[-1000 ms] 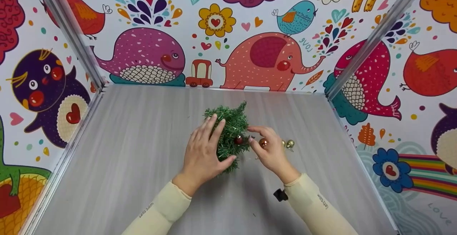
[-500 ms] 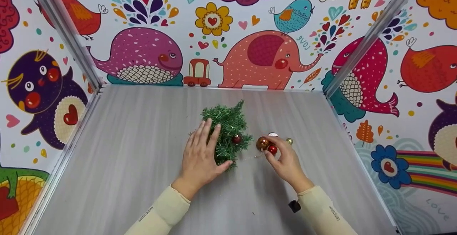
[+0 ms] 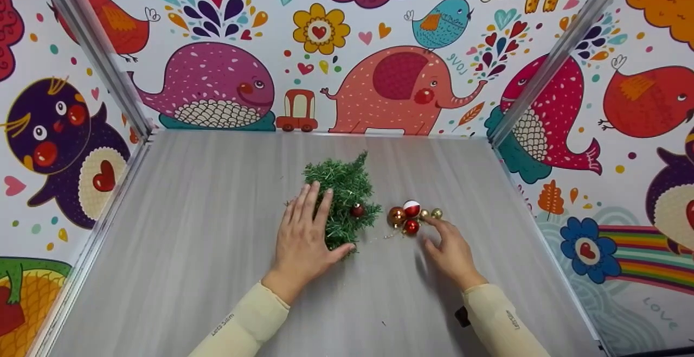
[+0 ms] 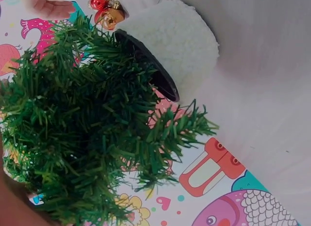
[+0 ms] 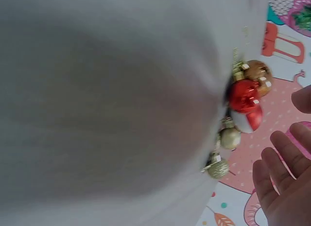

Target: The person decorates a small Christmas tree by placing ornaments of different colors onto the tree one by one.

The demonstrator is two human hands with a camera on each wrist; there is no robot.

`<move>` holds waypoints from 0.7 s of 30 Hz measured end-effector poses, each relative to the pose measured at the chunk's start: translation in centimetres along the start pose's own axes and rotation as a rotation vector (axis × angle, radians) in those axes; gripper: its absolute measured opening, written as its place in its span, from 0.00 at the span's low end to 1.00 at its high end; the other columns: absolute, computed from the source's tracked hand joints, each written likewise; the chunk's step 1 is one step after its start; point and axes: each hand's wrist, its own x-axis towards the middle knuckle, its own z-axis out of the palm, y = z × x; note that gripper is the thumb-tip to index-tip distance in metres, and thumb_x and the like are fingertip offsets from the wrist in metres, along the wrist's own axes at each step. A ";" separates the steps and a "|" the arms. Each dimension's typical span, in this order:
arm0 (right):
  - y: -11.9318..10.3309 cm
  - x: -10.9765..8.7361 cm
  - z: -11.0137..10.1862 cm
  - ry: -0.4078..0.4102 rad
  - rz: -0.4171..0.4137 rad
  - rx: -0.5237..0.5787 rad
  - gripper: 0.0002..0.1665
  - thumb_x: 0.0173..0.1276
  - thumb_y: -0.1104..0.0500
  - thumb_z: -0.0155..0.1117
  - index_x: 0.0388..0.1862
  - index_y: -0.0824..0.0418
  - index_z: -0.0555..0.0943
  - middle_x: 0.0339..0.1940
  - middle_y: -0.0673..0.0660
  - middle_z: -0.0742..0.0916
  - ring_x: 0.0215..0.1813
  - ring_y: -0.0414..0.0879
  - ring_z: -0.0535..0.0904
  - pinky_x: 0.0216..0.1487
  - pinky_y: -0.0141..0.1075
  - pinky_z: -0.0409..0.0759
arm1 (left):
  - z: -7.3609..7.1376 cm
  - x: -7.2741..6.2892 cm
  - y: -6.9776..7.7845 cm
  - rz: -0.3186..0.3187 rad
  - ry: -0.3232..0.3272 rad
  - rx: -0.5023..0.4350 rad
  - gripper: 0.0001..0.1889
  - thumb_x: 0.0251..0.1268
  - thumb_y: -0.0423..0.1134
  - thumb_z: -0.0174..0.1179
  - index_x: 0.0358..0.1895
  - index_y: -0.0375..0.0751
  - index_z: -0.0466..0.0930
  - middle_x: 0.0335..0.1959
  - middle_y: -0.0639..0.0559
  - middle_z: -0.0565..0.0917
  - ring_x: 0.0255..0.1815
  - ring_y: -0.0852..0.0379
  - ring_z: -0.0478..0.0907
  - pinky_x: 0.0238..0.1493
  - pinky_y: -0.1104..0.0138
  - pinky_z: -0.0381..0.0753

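A small green artificial Christmas tree (image 3: 347,183) stands mid-table, with a dark red bauble (image 3: 357,210) hanging on its right side. My left hand (image 3: 304,232) rests along the tree's left side, fingers straight and thumb spread low in front. In the left wrist view the tree's white fuzzy base (image 4: 177,46) shows under the branches. To the right lie a copper bauble (image 3: 396,216), a red-and-white bauble (image 3: 412,208), a red bauble (image 3: 411,227) and two small gold baubles (image 3: 437,213). My right hand (image 3: 454,251) reaches toward these, index fingertip right by the nearer gold one, holding nothing.
The grey wood-grain table (image 3: 217,210) is bounded by a cartoon-printed back wall (image 3: 303,31) and side walls. Metal corner posts (image 3: 97,58) rise at the back left and back right.
My right hand has drawn back from the tree's right side, crossed over the baubles and come to their right end, uncovering them. My left hand stays on the tree.
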 end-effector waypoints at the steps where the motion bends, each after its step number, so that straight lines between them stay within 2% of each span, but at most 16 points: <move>1: 0.1 0.0 0.1 -0.011 0.009 -0.014 0.30 0.60 0.64 0.71 0.63 0.63 0.78 0.59 0.64 0.82 0.62 0.60 0.76 0.60 0.55 0.73 | 0.0 0.0 0.0 -0.004 -0.006 0.003 0.62 0.47 0.76 0.63 0.80 0.42 0.51 0.78 0.38 0.54 0.79 0.43 0.49 0.74 0.49 0.54; 4: 0.4 0.3 0.5 -0.037 0.011 -0.037 0.31 0.61 0.63 0.72 0.64 0.63 0.78 0.60 0.66 0.81 0.63 0.62 0.75 0.61 0.57 0.72 | 0.1 0.0 0.1 -0.012 -0.022 0.014 0.61 0.48 0.75 0.63 0.80 0.42 0.50 0.79 0.39 0.54 0.79 0.44 0.47 0.74 0.49 0.53; 8: 0.6 0.8 1.2 -0.061 -0.012 -0.075 0.31 0.61 0.61 0.72 0.64 0.60 0.78 0.61 0.66 0.80 0.63 0.63 0.75 0.58 0.59 0.74 | 0.2 0.0 0.1 -0.008 -0.014 0.014 0.62 0.47 0.76 0.62 0.80 0.42 0.50 0.78 0.38 0.55 0.79 0.43 0.48 0.74 0.49 0.52; 15: 0.8 1.7 2.3 -0.071 -0.068 -0.156 0.29 0.58 0.60 0.73 0.61 0.59 0.80 0.59 0.62 0.81 0.58 0.60 0.78 0.51 0.56 0.79 | 0.2 0.0 0.0 -0.009 -0.002 0.007 0.60 0.50 0.76 0.60 0.80 0.42 0.51 0.78 0.39 0.54 0.79 0.44 0.47 0.75 0.50 0.51; 21: 0.7 2.0 2.8 -0.092 -0.055 -0.192 0.26 0.59 0.59 0.72 0.58 0.57 0.81 0.61 0.61 0.80 0.58 0.60 0.79 0.46 0.57 0.80 | 0.2 0.0 -0.1 0.005 0.006 0.024 0.58 0.52 0.75 0.60 0.79 0.41 0.52 0.78 0.38 0.55 0.79 0.43 0.48 0.74 0.49 0.53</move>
